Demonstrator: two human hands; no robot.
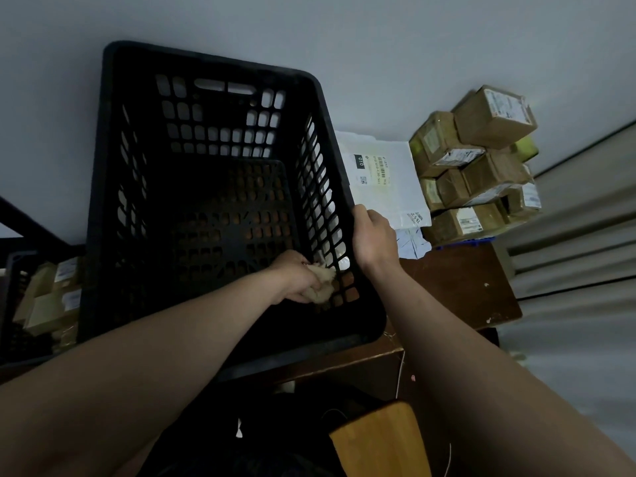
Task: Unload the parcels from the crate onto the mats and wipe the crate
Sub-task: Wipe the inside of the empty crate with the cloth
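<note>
Bunching cloth point(323, 282) in left fingers point(309, 292) against inner right wall of crate point(213, 62); clasping rim with right fingers point(361, 215).

**Out of sight**

The left grip point(296, 280) covers most of the cloth point(323, 282). The right grip point(373, 235) hides its fingertips at the crate point(213, 60) rim. The crate blocks part of the dim parcels point(51, 297) at left. Labels on the stacked boxes point(481, 160) are too small to read.
</note>
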